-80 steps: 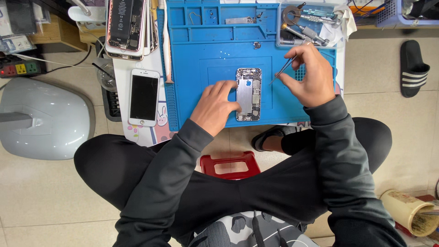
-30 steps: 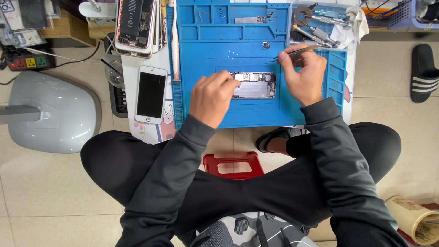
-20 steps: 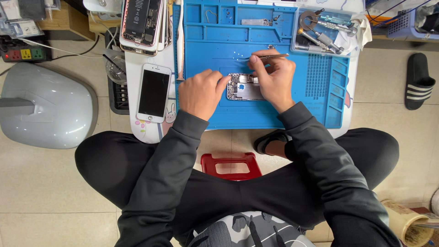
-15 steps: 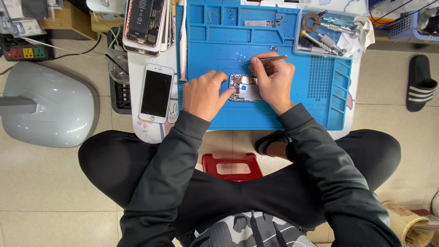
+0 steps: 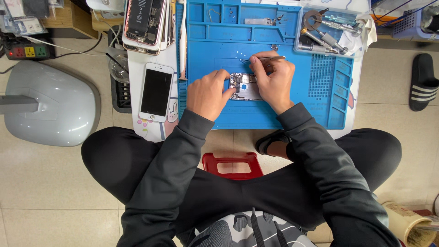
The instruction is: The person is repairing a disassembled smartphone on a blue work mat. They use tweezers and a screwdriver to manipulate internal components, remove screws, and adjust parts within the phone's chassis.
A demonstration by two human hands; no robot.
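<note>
An opened phone body, its insides showing, lies flat on the blue work mat. My left hand rests on the phone's left end, thumb and fingers pinching its edge. My right hand covers the phone's right end and holds thin metal tweezers, whose tips point left just above the phone. Both sleeves are dark grey.
A white phone screen lies left of the mat, with a stack of opened phones behind it. A clear tray of tools sits at the mat's back right. A grey lamp base, power strip, sandal and red stool surround me.
The phone body was turned from upright to lying sideways. My right hand moved left from beside the phone onto its right end, carrying the tweezers. My left hand stayed at the left end.
</note>
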